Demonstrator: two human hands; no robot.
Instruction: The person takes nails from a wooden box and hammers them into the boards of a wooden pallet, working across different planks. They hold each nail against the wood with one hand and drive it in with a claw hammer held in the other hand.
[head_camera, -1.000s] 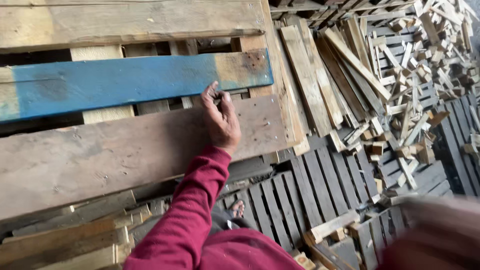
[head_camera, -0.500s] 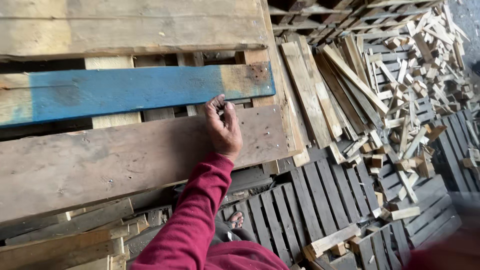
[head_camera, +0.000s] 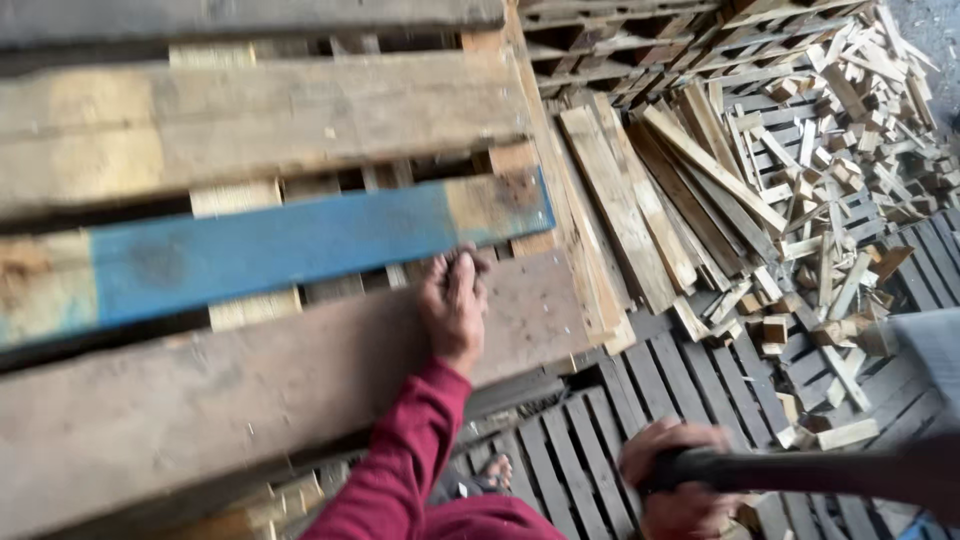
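Note:
My left hand (head_camera: 455, 305), in a dark red sleeve, lies on the lowest grey plank (head_camera: 250, 390) of an upright wooden pallet, with its fingers hooked over the plank's top edge. Just above it runs a blue-painted plank (head_camera: 290, 245). My right hand (head_camera: 678, 480) is at the lower right, closed around the black handle (head_camera: 800, 470) of a long tool. The tool's blurred pale head (head_camera: 930, 350) shows at the right edge.
More weathered planks (head_camera: 270, 115) cross the pallet above. Loose boards (head_camera: 620, 200) lean beside it, and a heap of small wood offcuts (head_camera: 830, 190) lies at the right. Dark slatted pallets (head_camera: 620, 440) cover the ground below. A bare foot (head_camera: 495, 470) shows near the bottom.
The view has shifted down and left. My right hand with the black-handled tool has come into view at the lower right. My left hand stays on the grey plank's top edge.

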